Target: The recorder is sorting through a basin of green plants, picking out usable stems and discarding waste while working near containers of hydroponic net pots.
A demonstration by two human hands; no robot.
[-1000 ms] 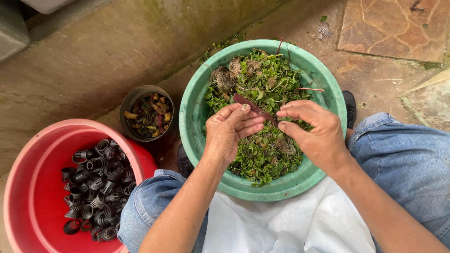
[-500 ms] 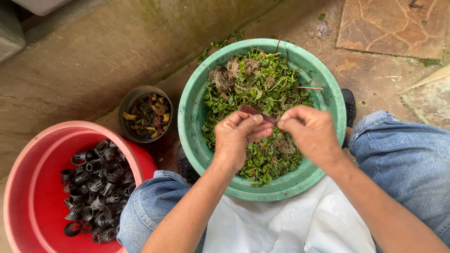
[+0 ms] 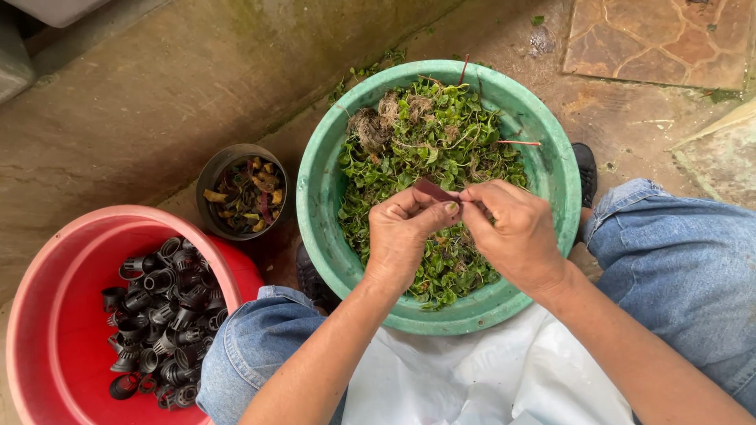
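A green plastic basin [image 3: 323, 197] rests between my knees, filled with small green leafy plants [image 3: 429, 149] and tangled roots. Over its middle, my left hand [image 3: 402, 236] and my right hand [image 3: 512, 232] meet fingertip to fingertip. Together they pinch a small dark reddish leaf [image 3: 433, 190] that sticks up between them. Both hands hover just above the greens.
A red tub [image 3: 55, 315] at the lower left holds several small black net pots [image 3: 157, 315]. A small dark pot [image 3: 240, 193] with leaf scraps stands beside the basin. White cloth [image 3: 441, 378] covers my lap; a concrete wall base and stone paving lie behind.
My hands have come closer together over the basin. The reddish leaf, held stretched between them before, is now pinched at the point where my fingertips meet.
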